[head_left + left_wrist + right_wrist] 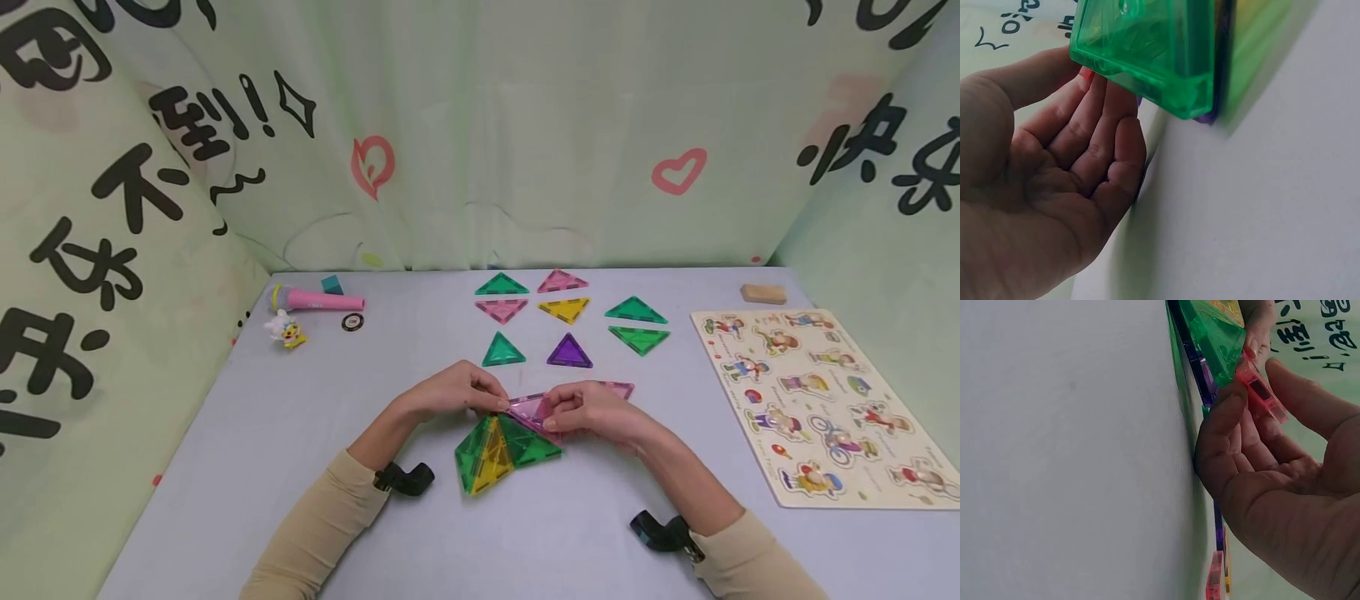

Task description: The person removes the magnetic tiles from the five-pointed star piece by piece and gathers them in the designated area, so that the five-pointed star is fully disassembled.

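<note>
A raised shape of magnetic tiles [491, 454], green and yellow triangles joined together, stands on the table between the hands. My left hand [468, 388] pinches its far top corner. In the left wrist view the left thumb [1047, 72] lies at the green tile's edge, with the other fingers behind it. My right hand [592, 412] holds a pink magnetic tile [528, 408] between thumb and fingers, against the shape's upper edge. In the right wrist view this pink tile [1261, 387] slants beside the green side. Another pink tile [619, 389] lies partly hidden behind the right hand.
Several loose triangle tiles, among them a purple one [570, 352] and a yellow one [564, 310], lie farther back. A pink toy microphone [322, 300] and a small figurine [287, 329] are at back left. A picture puzzle board [813, 400] and a wooden block [763, 293] occupy the right.
</note>
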`<state>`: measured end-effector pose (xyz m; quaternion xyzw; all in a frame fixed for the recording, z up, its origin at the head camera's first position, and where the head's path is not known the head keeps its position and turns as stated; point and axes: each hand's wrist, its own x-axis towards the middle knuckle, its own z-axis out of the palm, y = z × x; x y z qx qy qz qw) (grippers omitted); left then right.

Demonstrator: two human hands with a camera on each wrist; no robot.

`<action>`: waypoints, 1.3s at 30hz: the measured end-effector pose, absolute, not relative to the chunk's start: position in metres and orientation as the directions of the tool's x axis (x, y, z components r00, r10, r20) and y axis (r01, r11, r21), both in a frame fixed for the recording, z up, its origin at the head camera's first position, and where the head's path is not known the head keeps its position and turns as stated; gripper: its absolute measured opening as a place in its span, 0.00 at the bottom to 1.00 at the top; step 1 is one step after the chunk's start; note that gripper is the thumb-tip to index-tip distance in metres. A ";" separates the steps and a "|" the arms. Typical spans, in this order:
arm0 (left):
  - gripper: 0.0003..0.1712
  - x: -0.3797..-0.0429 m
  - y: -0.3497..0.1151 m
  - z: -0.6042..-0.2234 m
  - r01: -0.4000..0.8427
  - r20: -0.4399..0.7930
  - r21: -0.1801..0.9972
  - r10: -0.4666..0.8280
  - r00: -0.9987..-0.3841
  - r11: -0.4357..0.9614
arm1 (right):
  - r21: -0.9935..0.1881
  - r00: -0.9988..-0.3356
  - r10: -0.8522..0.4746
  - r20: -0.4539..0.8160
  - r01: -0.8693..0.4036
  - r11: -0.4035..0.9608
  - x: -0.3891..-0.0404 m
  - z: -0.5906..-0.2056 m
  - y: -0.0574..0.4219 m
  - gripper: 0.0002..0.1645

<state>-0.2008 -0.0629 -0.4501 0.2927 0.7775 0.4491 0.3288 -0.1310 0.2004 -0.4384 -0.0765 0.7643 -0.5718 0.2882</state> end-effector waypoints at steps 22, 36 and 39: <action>0.14 -0.215 -0.086 -0.444 0.020 -0.252 0.923 0.645 -0.721 0.383 | -0.891 -0.705 -0.616 -0.353 0.052 0.451 -0.124 -0.439 0.197 0.13; 0.19 -0.256 -0.131 -0.442 -0.099 -0.184 0.955 0.298 -0.937 0.279 | -0.907 -0.711 -0.617 -0.336 0.067 0.417 -0.124 -0.439 0.197 0.15; 0.18 -0.269 -0.137 -0.445 -0.125 -0.183 0.958 0.213 -0.960 0.257 | -0.908 -0.711 -0.620 -0.332 0.063 0.414 -0.124 -0.440 0.197 0.15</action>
